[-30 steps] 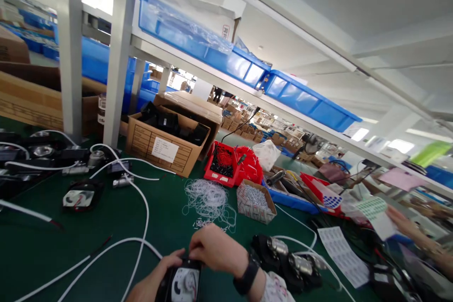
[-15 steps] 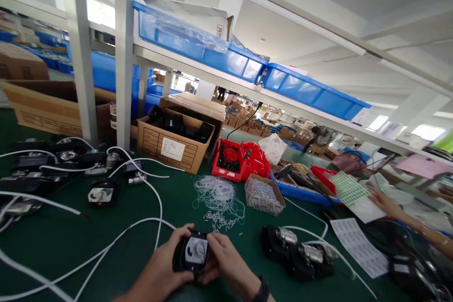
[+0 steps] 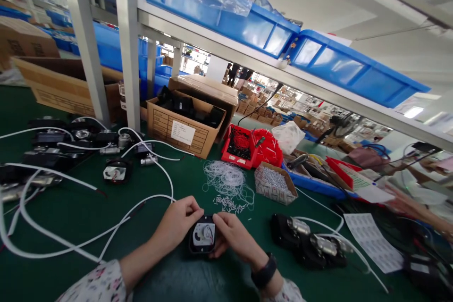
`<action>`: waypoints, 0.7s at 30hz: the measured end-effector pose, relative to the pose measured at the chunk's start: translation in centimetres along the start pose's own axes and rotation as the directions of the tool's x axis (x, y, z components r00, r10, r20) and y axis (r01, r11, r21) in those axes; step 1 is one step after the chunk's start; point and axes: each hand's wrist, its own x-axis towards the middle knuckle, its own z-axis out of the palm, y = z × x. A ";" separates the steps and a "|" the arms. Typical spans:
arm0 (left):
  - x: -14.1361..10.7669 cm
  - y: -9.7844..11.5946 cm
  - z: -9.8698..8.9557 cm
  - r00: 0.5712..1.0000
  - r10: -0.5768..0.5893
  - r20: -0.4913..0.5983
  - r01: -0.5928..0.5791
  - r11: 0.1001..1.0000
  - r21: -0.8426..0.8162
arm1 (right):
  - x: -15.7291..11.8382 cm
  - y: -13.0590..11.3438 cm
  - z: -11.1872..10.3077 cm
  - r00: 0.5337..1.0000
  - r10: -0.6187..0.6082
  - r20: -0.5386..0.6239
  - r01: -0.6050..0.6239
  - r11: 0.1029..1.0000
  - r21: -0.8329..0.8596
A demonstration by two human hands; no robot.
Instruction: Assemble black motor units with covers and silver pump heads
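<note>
A black, square-cornered motor housing [image 3: 203,235] with a silvery metal plate and thin reddish wires inside faces up in front of me. My right hand [image 3: 231,237], a dark band on its wrist, grips it along the right side, with the thumb at its top corner. At the upper left corner, the fingers of my left hand [image 3: 180,222] are pinched together; whatever lies between them is hidden. Beyond the housing are small loose pins [image 3: 230,204] and a tangle of thin clear tubing [image 3: 224,177].
Motor units with white cables [image 3: 46,155] crowd the left; more black units [image 3: 307,243] lie right. Behind stand a carton [image 3: 184,127], a red bin [image 3: 239,146] and a box of small metal parts [image 3: 276,184]. A co-worker's arm [image 3: 417,207] reaches in beside a label sheet [image 3: 373,240].
My left hand has let go of the housing's left side and moved up to its top corner, fingers pinched. The view has shifted down. The co-worker's hand has lowered its green-dotted sheet.
</note>
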 end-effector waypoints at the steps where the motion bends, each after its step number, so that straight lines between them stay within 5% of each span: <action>1: -0.2 0.1 -0.1 1.000 0.000 0.011 0.000 1.000 -0.013 | 0.2 0.3 0.0 0.999 -0.035 0.002 0.035 0.999 -0.002; 10: -1.3 0.1 -0.5 1.000 0.001 -0.016 -0.002 1.000 -0.017 | 0.7 3.4 3.1 0.940 -0.167 -0.296 0.215 0.967 0.136; 15: -1.6 -0.7 -0.3 0.999 0.011 -0.044 -0.010 1.000 0.028 | -0.7 2.6 2.9 0.952 -0.174 -0.251 0.239 0.936 0.259; 21: -2.1 -1.3 -0.9 0.993 0.046 0.104 -0.059 0.991 0.119 | -2.0 2.2 2.3 0.971 -0.203 -0.123 0.235 0.897 0.374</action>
